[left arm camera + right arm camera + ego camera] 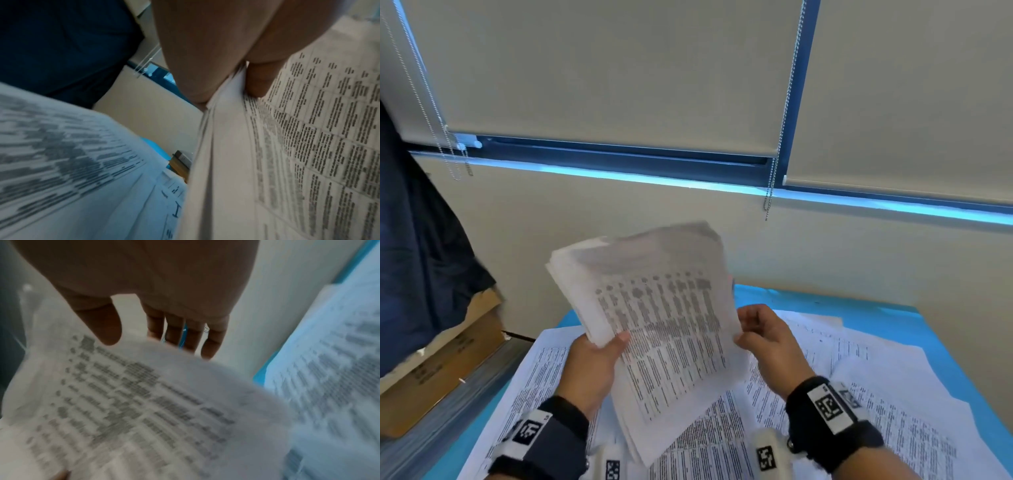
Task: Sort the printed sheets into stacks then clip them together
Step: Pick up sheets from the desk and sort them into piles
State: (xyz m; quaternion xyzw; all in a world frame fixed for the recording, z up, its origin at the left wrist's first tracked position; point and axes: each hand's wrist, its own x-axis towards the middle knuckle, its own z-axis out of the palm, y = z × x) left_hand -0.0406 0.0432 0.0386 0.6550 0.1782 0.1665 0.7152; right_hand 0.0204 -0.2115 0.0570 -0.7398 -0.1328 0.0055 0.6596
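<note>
I hold a thick stack of printed sheets (671, 335) tilted up above the table. My left hand (606, 346) grips its left edge, thumb (624, 337) on the top page and fingers hidden behind. The left wrist view shows that thumb (261, 78) pressing on the stack's edge (222, 162). My right hand (744, 334) pinches the right edge of the stack. In the right wrist view the paper (144, 402) passes between the right hand's (144, 341) thumb and fingers. More printed sheets (893, 404) lie spread loosely across the table. No clip is in view.
The blue table (887, 308) stands against a cream wall under a window with lowered blinds and hanging bead chains (770, 192). A cardboard box (441, 373) sits at the left, with dark blue cloth (414, 240) hanging over it.
</note>
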